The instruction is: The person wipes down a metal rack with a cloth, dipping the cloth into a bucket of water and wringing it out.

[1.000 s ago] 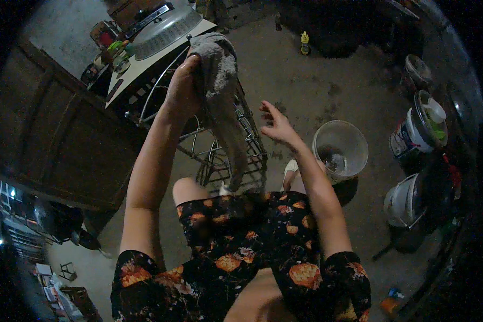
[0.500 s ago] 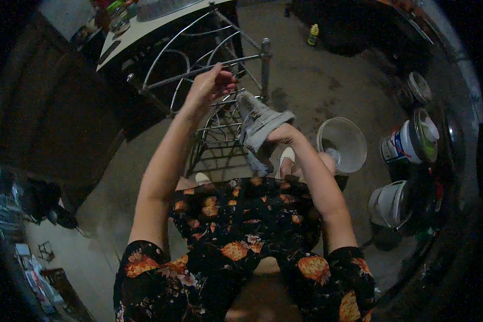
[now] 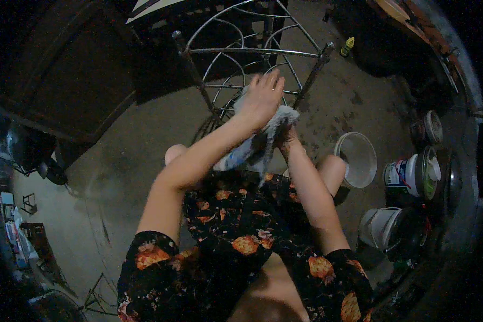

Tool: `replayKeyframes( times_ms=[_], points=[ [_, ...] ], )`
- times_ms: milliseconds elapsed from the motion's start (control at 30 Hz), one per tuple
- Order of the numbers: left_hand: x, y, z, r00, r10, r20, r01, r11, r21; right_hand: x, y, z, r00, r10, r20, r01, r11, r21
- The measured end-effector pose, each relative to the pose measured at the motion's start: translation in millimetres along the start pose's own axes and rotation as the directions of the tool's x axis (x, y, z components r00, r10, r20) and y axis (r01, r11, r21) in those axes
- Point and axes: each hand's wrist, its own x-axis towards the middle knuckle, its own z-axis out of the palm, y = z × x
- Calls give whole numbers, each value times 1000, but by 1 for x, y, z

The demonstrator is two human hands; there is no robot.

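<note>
A wet-looking grey cloth [image 3: 276,124] hangs in loose folds in front of me, above my lap. My left hand [image 3: 262,103] lies over its upper part with the fingers stretched out and the palm turned down. From below, my right hand [image 3: 288,138] grips the cloth; the folds hide most of its fingers. Just beyond my hands stands a shiny metal rack [image 3: 252,52] with curved rods and dark round posts. Its lower tiers are partly hidden behind the cloth and my left arm.
On the floor to the right stands a whitish bucket [image 3: 358,159]. Farther right are a labelled paint-type pail [image 3: 402,176] and another white bucket [image 3: 380,225]. A yellow bottle [image 3: 348,46] stands at the back. A dark wooden panel [image 3: 64,75] fills the left.
My left hand has come off the rack's bar and down onto the cloth, its fingers now straight. The rack appears farther right in view. My right hand still has the cloth.
</note>
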Motion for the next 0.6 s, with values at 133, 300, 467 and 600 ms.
replayKeyframes(
  times_ms=[133,300,467,600],
  points=[
    [-22,-21,-36,771,272,576,-450,873,190,-15,-25,41,996,27,91,-24,999,-39],
    [-23,-25,19,714,521,468,-523,841,-138,7,-26,50,994,-104,43,110,802,-587],
    [-18,-38,-13,914,332,232,-219,887,-408,-6,-60,69,996,-70,-59,63,991,-117],
    [-43,-59,-12,627,-549,552,654,-14,-756,-24,-75,63,995,66,73,-77,985,156]
  ],
)
